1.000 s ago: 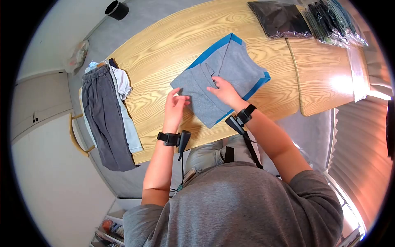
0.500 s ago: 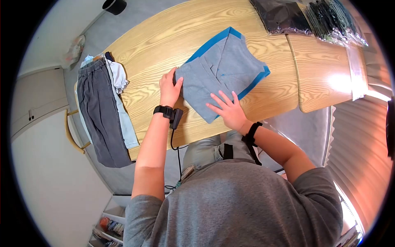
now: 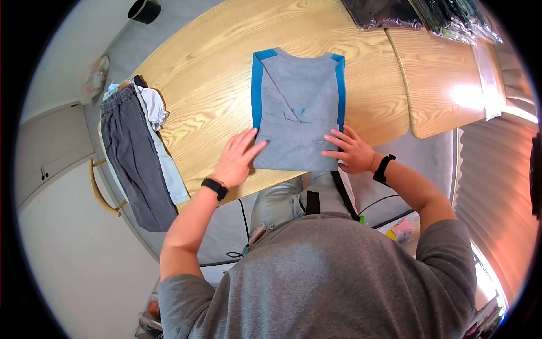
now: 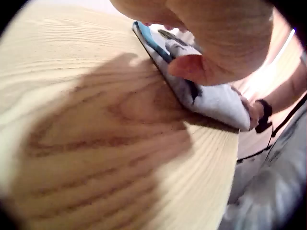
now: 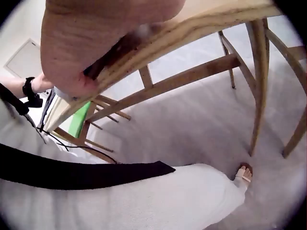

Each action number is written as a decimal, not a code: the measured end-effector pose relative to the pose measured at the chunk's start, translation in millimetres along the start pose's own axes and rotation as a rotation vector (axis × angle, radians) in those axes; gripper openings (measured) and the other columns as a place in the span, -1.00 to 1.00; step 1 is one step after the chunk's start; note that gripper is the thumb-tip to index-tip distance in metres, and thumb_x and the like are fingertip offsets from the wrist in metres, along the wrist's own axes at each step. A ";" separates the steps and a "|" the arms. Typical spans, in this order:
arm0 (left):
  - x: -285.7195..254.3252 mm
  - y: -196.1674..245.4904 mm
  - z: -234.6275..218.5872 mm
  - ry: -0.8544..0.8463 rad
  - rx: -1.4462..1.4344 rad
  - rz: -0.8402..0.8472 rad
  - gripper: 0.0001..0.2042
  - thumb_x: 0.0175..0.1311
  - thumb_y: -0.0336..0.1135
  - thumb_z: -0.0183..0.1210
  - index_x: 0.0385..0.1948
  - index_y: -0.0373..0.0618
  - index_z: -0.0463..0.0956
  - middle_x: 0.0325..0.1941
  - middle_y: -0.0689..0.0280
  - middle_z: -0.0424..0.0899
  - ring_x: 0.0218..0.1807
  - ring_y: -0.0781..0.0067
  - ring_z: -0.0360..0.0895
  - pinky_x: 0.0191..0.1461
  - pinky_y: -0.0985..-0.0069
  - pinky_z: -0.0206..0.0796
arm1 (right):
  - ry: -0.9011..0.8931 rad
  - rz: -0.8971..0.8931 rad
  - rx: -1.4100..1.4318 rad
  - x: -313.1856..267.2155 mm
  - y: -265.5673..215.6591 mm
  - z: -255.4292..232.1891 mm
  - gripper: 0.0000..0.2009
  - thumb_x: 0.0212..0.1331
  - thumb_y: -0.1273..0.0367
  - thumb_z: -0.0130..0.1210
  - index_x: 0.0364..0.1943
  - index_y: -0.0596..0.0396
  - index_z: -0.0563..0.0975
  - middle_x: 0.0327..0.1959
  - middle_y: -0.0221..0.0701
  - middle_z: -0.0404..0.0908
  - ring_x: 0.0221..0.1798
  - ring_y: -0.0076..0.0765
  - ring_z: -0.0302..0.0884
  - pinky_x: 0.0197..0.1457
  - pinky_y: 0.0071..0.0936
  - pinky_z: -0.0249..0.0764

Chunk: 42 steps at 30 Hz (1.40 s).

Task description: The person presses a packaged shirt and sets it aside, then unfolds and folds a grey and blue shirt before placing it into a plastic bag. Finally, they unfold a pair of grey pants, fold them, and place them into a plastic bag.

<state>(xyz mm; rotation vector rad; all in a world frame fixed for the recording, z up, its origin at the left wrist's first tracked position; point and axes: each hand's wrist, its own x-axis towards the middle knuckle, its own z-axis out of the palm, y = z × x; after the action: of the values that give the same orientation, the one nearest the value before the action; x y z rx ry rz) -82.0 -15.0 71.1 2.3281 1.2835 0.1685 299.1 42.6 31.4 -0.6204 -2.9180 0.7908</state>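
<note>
A grey shirt (image 3: 307,85) with blue side bands lies folded into a rectangle on the wooden table (image 3: 197,73). Its neckline points away from me, and the folded lower part lies near the table's front edge. My left hand (image 3: 236,161) rests at the shirt's left edge, fingers extended onto the cloth. Across from it, my right hand (image 3: 354,151) touches the right edge with fingers spread. In the left wrist view, the folded shirt (image 4: 223,103) shows as a low layered stack beside the left hand (image 4: 225,38). The right wrist view hides most of the cloth behind the hand.
Dark grey trousers (image 3: 135,152) and a white garment (image 3: 152,104) hang over the table's left end. Plastic-wrapped dark clothes (image 3: 384,12) lie at the back right. A seam divides the table on the right. A black bin (image 3: 144,10) stands on the floor beyond.
The shirt has turned from a slant to lie straight in front of me. Both hands have shifted to its opposite side edges, the right moving off the middle of the cloth.
</note>
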 end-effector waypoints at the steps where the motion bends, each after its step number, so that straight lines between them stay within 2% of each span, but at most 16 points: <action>1: 4.0 -0.9 -0.7 -0.004 -0.004 -0.003 -0.30 -0.19 -0.56 0.08 0.21 0.05 0.28 0.37 0.10 0.13 0.39 0.07 0.06 0.38 0.13 -0.05 | 0.008 -0.038 -0.039 0.3 4.9 5.1 -0.22 -0.30 0.32 0.29 0.22 -0.39 0.31 0.37 -0.41 0.13 0.42 -0.19 0.01 0.39 0.07 -0.02; 3: 15.7 -3.1 0.6 -0.134 0.038 0.163 -0.22 -0.27 -0.50 0.18 0.23 0.10 0.25 0.40 0.07 0.07 0.41 -0.01 0.01 0.40 0.07 -0.10 | 0.014 -0.073 -0.076 2.7 11.5 8.4 -0.16 -0.34 0.26 0.35 0.24 -0.41 0.28 0.37 -0.39 0.12 0.42 -0.18 0.01 0.39 0.07 -0.01; 5: 25.7 -11.7 4.3 -0.205 0.078 0.181 -0.16 -0.31 -0.39 0.28 0.25 0.13 0.23 0.42 0.09 0.03 0.43 0.01 -0.03 0.42 0.08 -0.14 | 0.022 -0.073 -0.121 5.6 12.2 6.6 -0.12 -0.38 0.18 0.39 0.25 -0.41 0.26 0.37 -0.39 0.13 0.41 -0.19 0.02 0.38 0.04 0.02; 7: 33.2 -18.7 3.4 -0.251 0.031 0.164 -0.20 -0.24 -0.36 0.27 0.26 0.21 0.22 0.42 0.15 0.05 0.44 0.11 -0.02 0.42 0.12 -0.12 | 0.044 -0.033 -0.049 9.8 10.0 2.1 -0.15 -0.36 0.26 0.36 0.24 -0.37 0.28 0.36 -0.40 0.15 0.37 -0.18 0.09 0.36 0.00 0.08; 12: 38.9 -23.9 -0.6 -0.173 0.022 0.174 -0.23 -0.19 -0.25 0.30 0.24 0.09 0.24 0.38 0.19 0.15 0.38 0.12 0.08 0.37 0.18 0.01 | 0.164 0.091 0.144 22.3 11.3 -11.7 -0.38 -0.34 0.46 0.21 0.04 -0.20 0.47 0.24 -0.30 0.33 0.23 -0.12 0.27 0.26 -0.11 0.19; 14: 45.2 -26.7 -3.8 -0.052 -0.404 0.053 -0.27 -0.12 -0.21 0.28 0.23 -0.01 0.25 0.29 0.23 0.32 0.32 0.12 0.18 0.33 0.25 0.07 | 0.242 0.164 0.337 26.6 15.0 -16.3 -0.48 -0.22 0.45 0.19 0.00 -0.14 0.49 0.17 -0.29 0.40 0.18 -0.16 0.31 0.24 -0.20 0.22; 16: 50.7 -32.5 -0.6 -0.011 -0.566 -0.021 -0.30 -0.12 -0.22 0.28 0.20 -0.04 0.28 0.23 0.23 0.38 0.30 0.13 0.20 0.32 0.28 0.07 | 0.325 0.235 0.525 27.5 26.6 -12.3 -0.59 -0.10 0.44 0.16 -0.04 -0.08 0.51 0.10 -0.27 0.46 0.14 -0.20 0.35 0.21 -0.29 0.25; 18: 59.7 -33.9 -2.9 0.092 -0.672 -0.083 -0.41 -0.06 -0.24 0.31 0.10 -0.17 0.39 0.12 0.18 0.48 0.21 0.25 0.31 0.26 0.36 0.15 | 0.275 0.549 0.953 23.4 45.9 7.6 -0.72 0.16 0.31 0.07 -0.06 0.09 0.50 0.01 -0.29 0.52 0.05 -0.36 0.39 0.15 -0.44 0.28; 19: 63.1 -32.5 0.3 0.094 -0.665 -0.074 -0.41 -0.06 -0.24 0.31 0.10 -0.17 0.39 0.12 0.18 0.48 0.21 0.25 0.31 0.26 0.36 0.15 | 0.285 0.546 0.946 31.3 42.1 -10.6 -0.72 0.16 0.31 0.07 -0.06 0.09 0.50 0.01 -0.29 0.52 0.05 -0.36 0.39 0.15 -0.44 0.28; 21: 72.1 -26.0 5.2 0.178 -0.901 -0.372 -0.51 0.03 -0.24 0.30 0.01 -0.25 0.44 0.03 0.15 0.54 0.09 0.33 0.42 0.15 0.42 0.25 | 0.128 0.939 0.993 45.0 35.1 -44.6 -0.60 0.30 0.15 -0.05 -0.03 0.24 0.46 -0.01 -0.32 0.51 -0.03 -0.46 0.41 0.09 -0.52 0.32; 24: 92.6 -29.9 -2.5 0.148 -0.977 -0.475 -0.60 0.18 -0.25 0.21 -0.01 -0.29 0.43 -0.07 0.20 0.59 -0.03 0.43 0.48 0.07 0.49 0.30 | 0.388 0.814 1.178 55.4 40.2 -49.1 -0.49 0.28 0.10 -0.01 0.06 0.31 0.39 0.01 -0.31 0.49 -0.05 -0.43 0.45 0.06 -0.52 0.36; 30: 136.2 -63.7 9.4 0.250 -1.142 -0.646 -0.60 0.37 -0.14 -0.02 0.00 -0.35 0.39 -0.06 0.21 0.58 -0.06 0.46 0.46 0.07 0.53 0.27 | 0.368 0.934 1.280 80.4 53.6 -76.0 -0.39 0.26 0.05 -0.01 0.22 0.24 0.25 -0.05 -0.35 0.52 -0.05 -0.43 0.44 0.02 -0.53 0.35; 33: 140.9 -75.8 19.4 0.247 -0.985 -0.641 -0.59 0.40 -0.13 -0.05 0.03 -0.35 0.37 -0.02 0.23 0.53 -0.02 0.51 0.41 0.10 0.54 0.23 | 0.353 1.074 1.276 86.2 59.7 -77.4 -0.44 0.28 0.09 -0.04 0.20 0.24 0.29 -0.05 -0.35 0.52 -0.05 -0.44 0.44 0.04 -0.52 0.35; 36: 134.7 -59.1 14.2 0.395 -0.969 -0.570 -0.59 0.41 -0.12 -0.10 0.03 -0.34 0.37 -0.04 0.13 0.57 -0.02 0.35 0.46 0.12 0.47 0.22 | 0.544 0.830 1.053 84.5 71.9 -47.9 -0.51 0.30 0.11 -0.07 0.07 0.30 0.39 -0.14 -0.27 0.57 -0.11 -0.41 0.50 -0.04 -0.51 0.41; 40: 139.6 -60.8 17.9 0.460 -1.006 -0.585 -0.60 0.42 -0.13 -0.12 0.04 -0.31 0.37 -0.02 0.14 0.56 0.01 0.36 0.45 0.14 0.48 0.21 | 0.623 0.870 0.991 88.8 76.0 -41.0 -0.53 0.34 0.11 -0.14 0.00 0.32 0.43 -0.20 -0.29 0.59 -0.13 -0.44 0.49 -0.04 -0.52 0.40; 42: 144.1 -62.9 15.7 0.414 -0.925 -0.647 -0.61 0.44 -0.14 -0.14 0.03 -0.32 0.37 -0.02 0.22 0.53 0.00 0.45 0.40 0.15 0.52 0.18 | 0.581 0.912 1.182 90.1 82.4 -42.4 -0.51 0.35 0.08 -0.17 0.00 0.32 0.43 -0.21 -0.27 0.58 -0.16 -0.43 0.48 -0.03 -0.51 0.38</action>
<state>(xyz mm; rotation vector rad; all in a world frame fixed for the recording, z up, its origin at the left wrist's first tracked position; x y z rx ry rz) -45.2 126.7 11.5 1.0742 1.6108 0.8440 253.1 163.0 22.8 -1.5601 -1.1677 1.7222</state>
